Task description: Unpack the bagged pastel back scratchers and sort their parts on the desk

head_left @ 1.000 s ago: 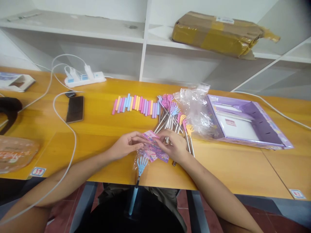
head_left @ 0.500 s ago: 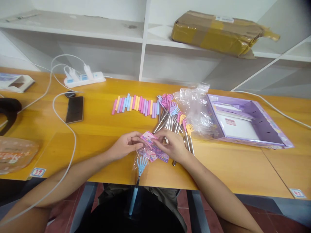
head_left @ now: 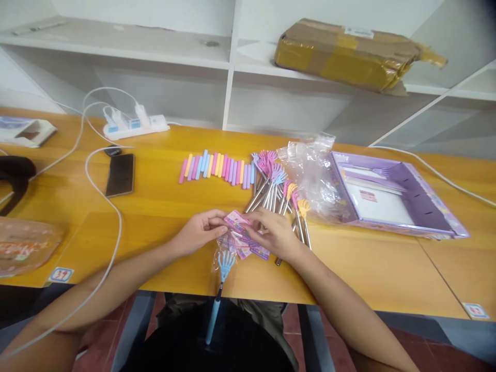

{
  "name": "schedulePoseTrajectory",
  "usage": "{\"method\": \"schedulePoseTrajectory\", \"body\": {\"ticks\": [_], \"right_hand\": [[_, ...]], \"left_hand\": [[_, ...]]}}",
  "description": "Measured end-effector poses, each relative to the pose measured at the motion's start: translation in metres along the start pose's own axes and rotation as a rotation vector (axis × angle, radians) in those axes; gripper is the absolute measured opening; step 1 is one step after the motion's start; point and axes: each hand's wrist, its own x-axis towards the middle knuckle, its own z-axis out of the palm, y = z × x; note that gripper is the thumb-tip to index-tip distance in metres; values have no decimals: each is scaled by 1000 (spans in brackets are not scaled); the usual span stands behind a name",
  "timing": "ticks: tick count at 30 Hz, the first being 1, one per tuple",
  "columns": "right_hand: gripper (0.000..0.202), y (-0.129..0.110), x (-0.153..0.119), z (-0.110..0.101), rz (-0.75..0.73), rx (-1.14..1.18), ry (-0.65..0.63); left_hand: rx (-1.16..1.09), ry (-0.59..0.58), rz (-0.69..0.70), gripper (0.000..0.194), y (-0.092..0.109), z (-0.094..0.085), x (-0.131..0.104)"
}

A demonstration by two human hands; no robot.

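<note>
Between both hands is a pink printed card (head_left: pixel 234 219). My left hand (head_left: pixel 201 231) pinches its left side, and my right hand (head_left: pixel 273 232) grips its right side. Just below them, a blue back scratcher (head_left: pixel 225 264) in a clear plastic bag hangs over the table's front edge, its blue handle toward me. The bag's mouth is close to my left fingers; whether they touch it I cannot tell. More pink and purple cards (head_left: pixel 259 251) lie under my hands. Behind my right hand is a pile of back scratchers (head_left: pixel 277 173) with coloured hand-shaped heads and metal rods.
A row of coloured handle tubes (head_left: pixel 217 166) lies behind my hands. Clear plastic bags (head_left: pixel 313 175) and a purple box (head_left: pixel 387 227) are at the right. A phone (head_left: pixel 120 174), a power strip (head_left: pixel 135 127) and a white cable (head_left: pixel 118 227) are at the left.
The card tilts slightly differently, and my right fingers have shifted a little on it. The bagged back scratcher and the other things have stayed put.
</note>
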Motion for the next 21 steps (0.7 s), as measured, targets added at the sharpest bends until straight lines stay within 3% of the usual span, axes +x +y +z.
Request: {"method": "schedulePoseTrajectory", "body": {"ticks": [8,15,21], "right_hand": [[27,2,-1,-2,-55,34,-59],[31,-3,5,-8,91,213,-199],[30,-6,7,-11,145,307,-183]], "left_hand": [[-8,-37,27,39,4,3,0],[6,-34,46,36,0,0,0],[-11,-33,61,48,-1,2,-1]]}}
